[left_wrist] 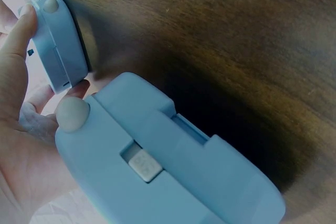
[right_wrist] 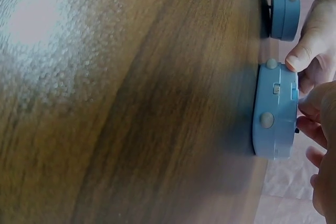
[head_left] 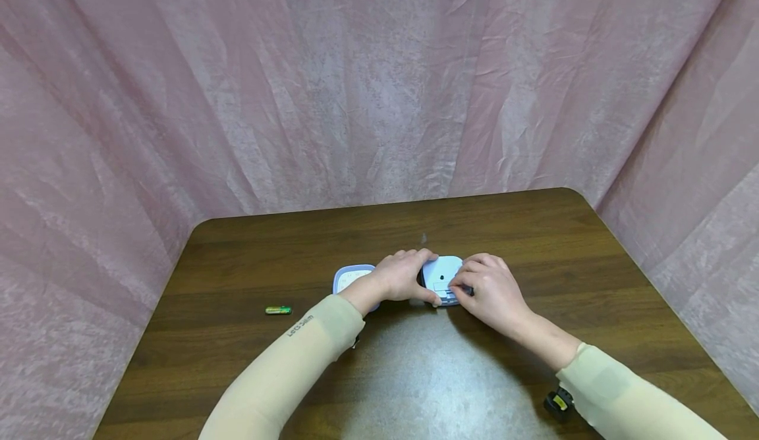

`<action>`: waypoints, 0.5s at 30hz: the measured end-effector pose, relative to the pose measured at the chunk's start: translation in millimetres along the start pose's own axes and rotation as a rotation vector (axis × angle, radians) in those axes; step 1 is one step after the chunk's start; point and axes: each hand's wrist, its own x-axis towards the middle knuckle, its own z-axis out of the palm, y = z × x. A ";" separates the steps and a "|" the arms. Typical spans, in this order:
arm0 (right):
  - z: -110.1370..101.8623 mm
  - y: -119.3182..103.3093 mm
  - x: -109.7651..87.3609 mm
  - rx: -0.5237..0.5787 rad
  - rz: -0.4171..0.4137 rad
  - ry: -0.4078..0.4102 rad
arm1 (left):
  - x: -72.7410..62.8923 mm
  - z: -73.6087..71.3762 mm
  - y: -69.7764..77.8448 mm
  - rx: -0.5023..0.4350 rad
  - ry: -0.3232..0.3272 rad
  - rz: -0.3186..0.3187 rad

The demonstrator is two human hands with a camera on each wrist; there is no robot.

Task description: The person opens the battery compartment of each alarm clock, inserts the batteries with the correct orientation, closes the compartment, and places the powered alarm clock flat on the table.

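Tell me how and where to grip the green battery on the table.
Probably pinch the battery mid-length from above, thumb and finger on its near and far sides: it's a slim cylinder lying flat, ends pointing left and right.

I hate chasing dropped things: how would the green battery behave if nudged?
The green battery would probably roll, looking cylindrical and lying on its side. It may also slide: the tabletop looks glossy. Its straight body suggests stiffness.
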 end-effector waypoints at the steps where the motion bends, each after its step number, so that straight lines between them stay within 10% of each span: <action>1: 0.0 0.0 0.0 -0.002 -0.001 0.001 | 0.0 0.1 0.0 0.000 -0.001 0.001; 15: -3.3 2.4 -1.2 0.042 0.015 0.013 | 0.1 0.1 -0.6 -0.005 -0.010 -0.002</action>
